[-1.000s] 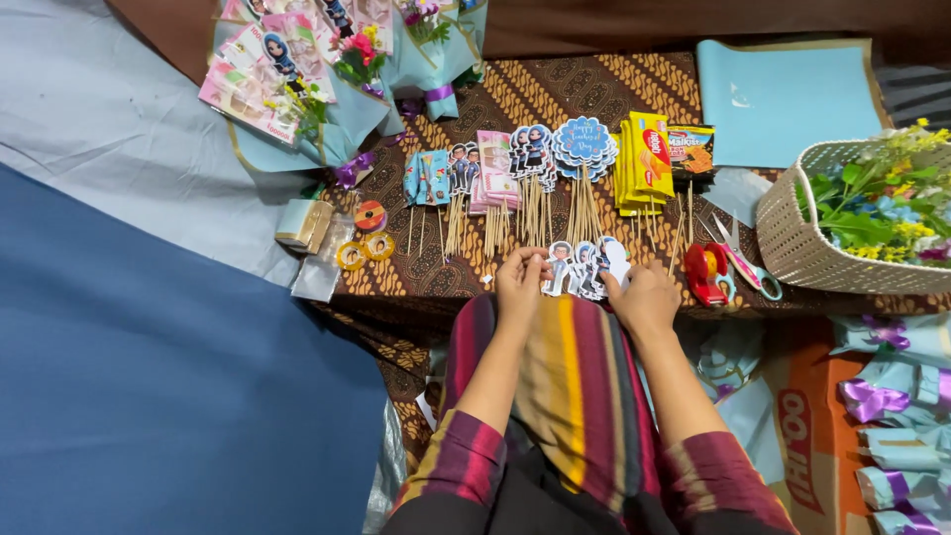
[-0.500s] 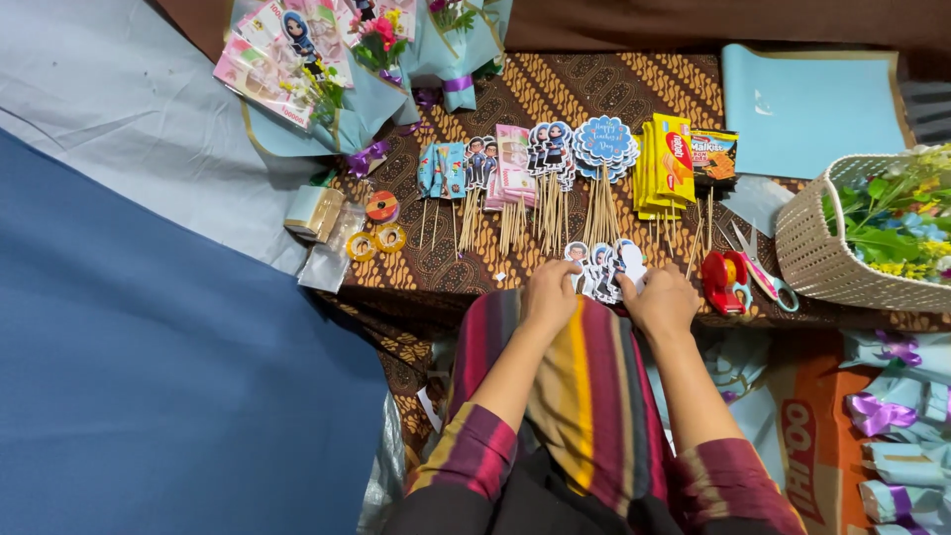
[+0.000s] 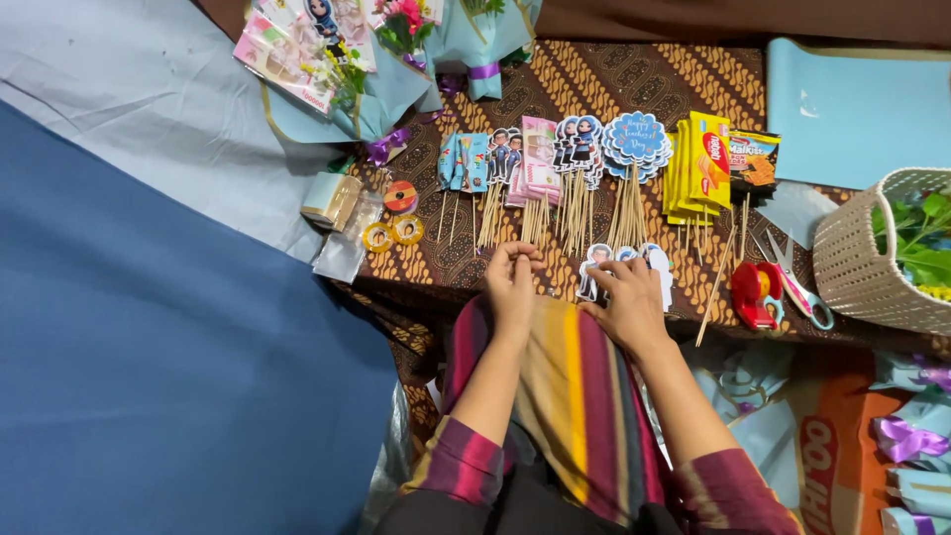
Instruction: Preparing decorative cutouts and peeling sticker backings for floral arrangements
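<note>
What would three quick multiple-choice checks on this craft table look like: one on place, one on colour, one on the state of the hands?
1. Where do the scissors lie?
A. Between the red tape dispenser and the white basket
B. On the blue sheet at the left
C. Inside the basket

2. What colour is the bow on the bouquet at the top?
A. Red
B. Purple
C. Yellow

3. What is the right hand doing?
A. Gripping the scissors
B. Resting in the lap
C. Resting on the paper cut-outs

Answers: 1 A, they lie between the two; 2 B, the ribbon is purple; 3 C, its fingers rest on the figures.

Three tape rolls (image 3: pixel 394 220), one basket (image 3: pixel 864 260)
</note>
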